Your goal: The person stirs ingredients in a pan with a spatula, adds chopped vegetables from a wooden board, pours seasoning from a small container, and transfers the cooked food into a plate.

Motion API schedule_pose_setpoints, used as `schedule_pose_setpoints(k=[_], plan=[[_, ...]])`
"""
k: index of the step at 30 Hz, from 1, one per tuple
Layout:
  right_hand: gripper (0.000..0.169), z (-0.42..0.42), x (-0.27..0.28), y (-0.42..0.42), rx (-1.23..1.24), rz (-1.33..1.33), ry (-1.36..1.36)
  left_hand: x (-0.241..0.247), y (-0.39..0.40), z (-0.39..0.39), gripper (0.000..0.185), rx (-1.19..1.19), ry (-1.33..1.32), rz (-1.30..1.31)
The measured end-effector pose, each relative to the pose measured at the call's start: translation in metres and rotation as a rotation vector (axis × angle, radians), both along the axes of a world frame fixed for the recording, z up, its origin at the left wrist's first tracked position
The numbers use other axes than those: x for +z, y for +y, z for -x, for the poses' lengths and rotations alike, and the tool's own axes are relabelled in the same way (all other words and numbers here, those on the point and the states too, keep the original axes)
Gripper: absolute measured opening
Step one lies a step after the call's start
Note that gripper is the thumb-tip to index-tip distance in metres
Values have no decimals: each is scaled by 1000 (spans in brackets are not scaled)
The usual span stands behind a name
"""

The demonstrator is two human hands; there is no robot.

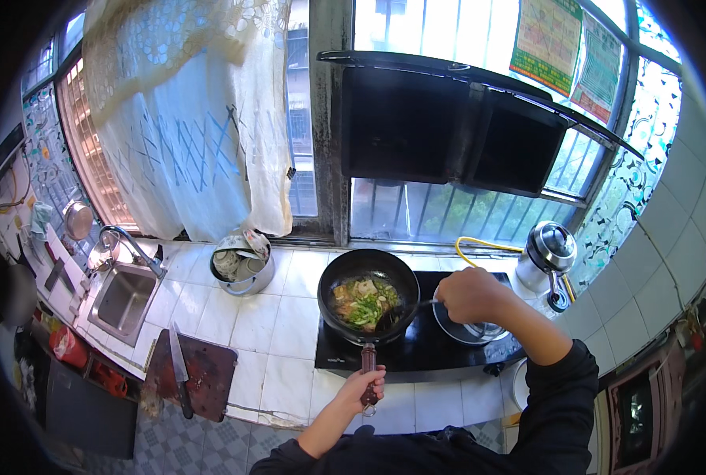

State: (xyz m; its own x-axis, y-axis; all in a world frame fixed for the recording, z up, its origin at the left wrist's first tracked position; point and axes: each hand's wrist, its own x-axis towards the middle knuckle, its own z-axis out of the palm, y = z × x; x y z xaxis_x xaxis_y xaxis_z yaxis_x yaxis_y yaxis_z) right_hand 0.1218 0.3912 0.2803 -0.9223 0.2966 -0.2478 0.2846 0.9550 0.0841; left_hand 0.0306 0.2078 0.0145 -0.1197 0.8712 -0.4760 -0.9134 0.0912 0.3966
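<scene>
My left hand (360,389) grips the brown handle (369,359) of a dark frying pan (339,267), which sits on the left side of a black glass cooktop (412,359). In the pan lies cooked food (364,303), with green chopped pieces on top and pale yellowish chunks around them. My right hand (471,295) is closed around the handle of a spatula (391,316), its dark blade down in the food at the pan's right side. Below that hand, a round lid or pan (462,332), partly hidden by it, rests on the cooktop's right side.
A range hood (406,124) hangs over the cooktop. At the back right stands a metal kettle (546,255) near a yellow hose (465,240). Leftward are a pot of bowls (243,285), a cutting board (213,374) with a knife (177,353) overhanging the counter edge, and a sink (127,297).
</scene>
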Motion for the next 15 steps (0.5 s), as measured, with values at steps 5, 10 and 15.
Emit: schedule_pose_setpoints(k=[5, 10, 15], plan=[[14, 9, -53, -15, -74, 13, 107, 3, 0, 1, 23, -6, -16, -10], [24, 14, -138, -23, -214, -167, 372, -7, 6, 5, 23, -5, -31, 27], [39, -1, -117, -24, -390, -83, 348, -10, 3, 5, 24, 11, -34, 8]])
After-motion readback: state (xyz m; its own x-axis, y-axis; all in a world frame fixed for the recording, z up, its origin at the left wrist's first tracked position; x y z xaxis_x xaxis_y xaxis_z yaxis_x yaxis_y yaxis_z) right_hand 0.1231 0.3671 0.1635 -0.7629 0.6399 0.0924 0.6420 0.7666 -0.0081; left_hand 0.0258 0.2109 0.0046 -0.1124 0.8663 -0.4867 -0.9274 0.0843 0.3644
